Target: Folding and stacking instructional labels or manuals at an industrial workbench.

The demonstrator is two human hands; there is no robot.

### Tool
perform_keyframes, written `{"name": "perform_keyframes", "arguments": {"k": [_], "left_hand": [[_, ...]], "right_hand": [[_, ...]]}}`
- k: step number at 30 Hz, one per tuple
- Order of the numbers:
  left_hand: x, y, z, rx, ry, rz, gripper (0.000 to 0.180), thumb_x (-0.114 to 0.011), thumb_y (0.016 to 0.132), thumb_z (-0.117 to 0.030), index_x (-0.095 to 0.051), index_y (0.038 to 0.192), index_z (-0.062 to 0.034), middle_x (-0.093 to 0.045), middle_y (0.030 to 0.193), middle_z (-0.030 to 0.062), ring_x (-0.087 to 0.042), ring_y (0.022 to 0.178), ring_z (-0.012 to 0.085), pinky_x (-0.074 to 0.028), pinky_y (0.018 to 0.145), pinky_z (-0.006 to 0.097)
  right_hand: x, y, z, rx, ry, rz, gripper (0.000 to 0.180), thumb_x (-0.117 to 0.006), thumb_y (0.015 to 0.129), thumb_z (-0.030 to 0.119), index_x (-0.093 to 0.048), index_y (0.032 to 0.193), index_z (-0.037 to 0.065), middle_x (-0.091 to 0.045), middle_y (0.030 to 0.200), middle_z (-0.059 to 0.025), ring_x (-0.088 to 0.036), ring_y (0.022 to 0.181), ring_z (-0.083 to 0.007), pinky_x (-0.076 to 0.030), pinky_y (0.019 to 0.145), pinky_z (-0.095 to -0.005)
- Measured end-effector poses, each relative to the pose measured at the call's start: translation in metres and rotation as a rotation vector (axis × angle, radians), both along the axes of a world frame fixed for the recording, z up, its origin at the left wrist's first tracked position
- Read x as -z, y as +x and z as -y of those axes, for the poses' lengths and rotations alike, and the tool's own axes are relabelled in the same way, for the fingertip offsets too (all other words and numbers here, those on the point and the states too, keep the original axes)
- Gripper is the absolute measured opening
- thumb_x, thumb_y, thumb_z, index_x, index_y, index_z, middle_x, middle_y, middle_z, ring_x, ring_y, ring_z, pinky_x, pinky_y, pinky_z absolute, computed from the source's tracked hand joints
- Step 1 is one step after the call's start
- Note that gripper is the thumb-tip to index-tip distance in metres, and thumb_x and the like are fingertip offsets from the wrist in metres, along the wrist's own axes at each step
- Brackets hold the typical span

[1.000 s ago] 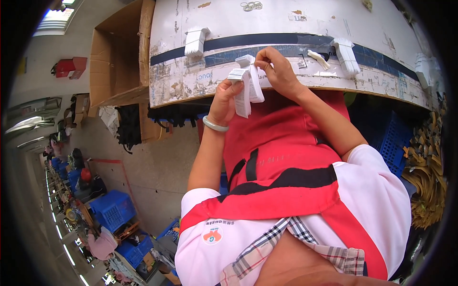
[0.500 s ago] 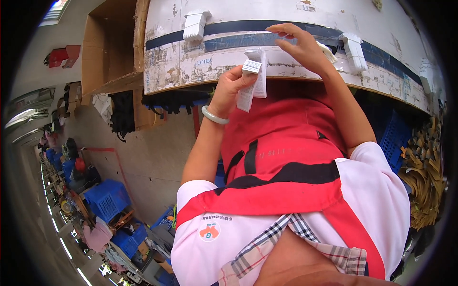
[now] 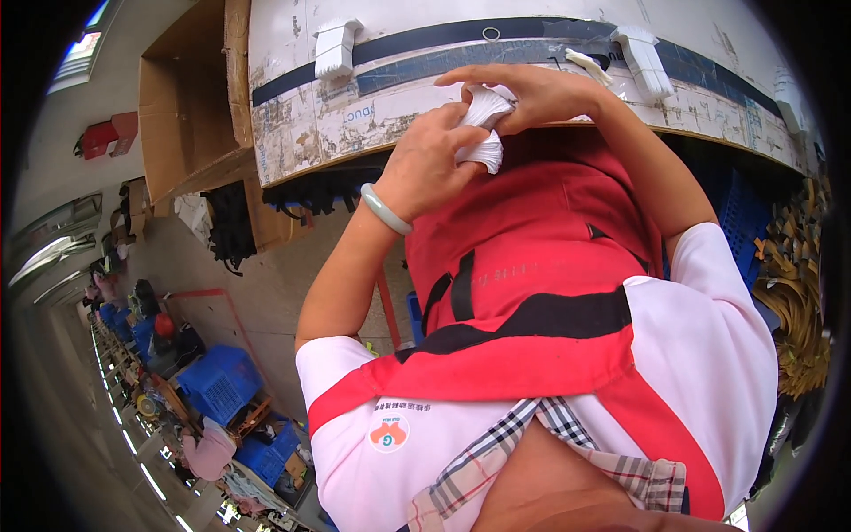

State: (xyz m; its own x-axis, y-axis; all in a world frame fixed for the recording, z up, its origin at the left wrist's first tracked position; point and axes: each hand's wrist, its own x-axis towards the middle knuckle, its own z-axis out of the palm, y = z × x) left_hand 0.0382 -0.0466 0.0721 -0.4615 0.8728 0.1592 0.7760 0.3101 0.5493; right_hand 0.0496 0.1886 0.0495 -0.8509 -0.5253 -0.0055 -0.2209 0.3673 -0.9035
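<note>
Both hands are at a stack of white labels (image 3: pixel 485 108), bent and fanned out at its edges, above the front edge of the table. My left hand (image 3: pixel 430 158), with a pale bangle at the wrist, is closed round the stack from the left. From the right, my right hand (image 3: pixel 542 96) grips the stack's upper part between thumb and fingers, and its index finger stretches out over the top. Similar white label stacks lie on the table: one at the left (image 3: pixel 335 49), one at the right (image 3: pixel 644 62).
A worn white table (image 3: pixel 301 133) carries long dark straps (image 3: pixel 399 78), a small metal ring (image 3: pixel 490 34) and a cream-coloured piece (image 3: pixel 588 66). An open cardboard box (image 3: pixel 191 97) stands at its left. Blue crates (image 3: pixel 219 381) and a person in pink (image 3: pixel 210 450) are farther off.
My right hand has come down and left onto the label stack. The stack, hanging flat from my left hand before, is now bent and fanned between both hands. The metal ring shows now.
</note>
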Motion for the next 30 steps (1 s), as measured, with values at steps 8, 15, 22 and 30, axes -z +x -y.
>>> {"name": "perform_keyframes", "arguments": {"k": [8, 15, 22, 30], "left_hand": [[0.005, -0.014, -0.002, 0.035, -0.039, -0.102, 0.028, -0.074, 0.072, -0.013, -0.069, 0.100, -0.0071, -0.060, 0.114, 0.0181, -0.059, 0.099, 0.0370, -0.047, 0.088, 0.045], [0.029, -0.030, -0.002, -0.087, 0.118, 0.248, 0.029, -0.076, 0.074, -0.014, -0.073, 0.102, -0.0059, -0.062, 0.116, 0.0153, -0.061, 0.104, 0.0343, -0.050, 0.088, 0.040], [0.019, -0.073, -0.014, -0.321, 0.053, 0.092, 0.034, -0.078, 0.078, -0.020, -0.073, 0.108, -0.0040, -0.067, 0.100, 0.0096, -0.066, 0.090, 0.0222, -0.052, 0.081, 0.031], [0.056, -0.089, -0.045, -0.329, -0.054, -0.033, 0.038, -0.071, 0.078, -0.029, -0.072, 0.106, -0.0032, -0.065, 0.102, 0.0174, -0.063, 0.097, 0.0363, -0.051, 0.087, 0.043]], "right_hand": [[0.020, -0.001, -0.013, 0.095, -0.024, -0.023, 0.048, -0.076, 0.078, 0.017, -0.060, 0.122, 0.004, -0.067, 0.111, -0.0104, -0.061, 0.107, -0.0234, -0.046, 0.098, -0.0374], [0.046, 0.003, -0.007, 0.330, -0.084, 0.040, 0.034, -0.075, 0.078, 0.010, -0.062, 0.109, 0.003, -0.065, 0.097, -0.0039, -0.060, 0.091, -0.0141, -0.047, 0.088, -0.0287], [0.054, 0.010, -0.009, 0.393, -0.046, -0.020, 0.037, -0.076, 0.077, 0.018, -0.064, 0.111, 0.006, -0.063, 0.089, -0.0076, -0.060, 0.084, -0.0190, -0.049, 0.079, -0.0321], [0.049, 0.012, 0.022, 0.447, -0.102, -0.045, 0.038, -0.069, 0.078, 0.003, -0.062, 0.115, 0.003, -0.062, 0.095, -0.0086, -0.059, 0.087, -0.0176, -0.050, 0.082, -0.0296]]}}
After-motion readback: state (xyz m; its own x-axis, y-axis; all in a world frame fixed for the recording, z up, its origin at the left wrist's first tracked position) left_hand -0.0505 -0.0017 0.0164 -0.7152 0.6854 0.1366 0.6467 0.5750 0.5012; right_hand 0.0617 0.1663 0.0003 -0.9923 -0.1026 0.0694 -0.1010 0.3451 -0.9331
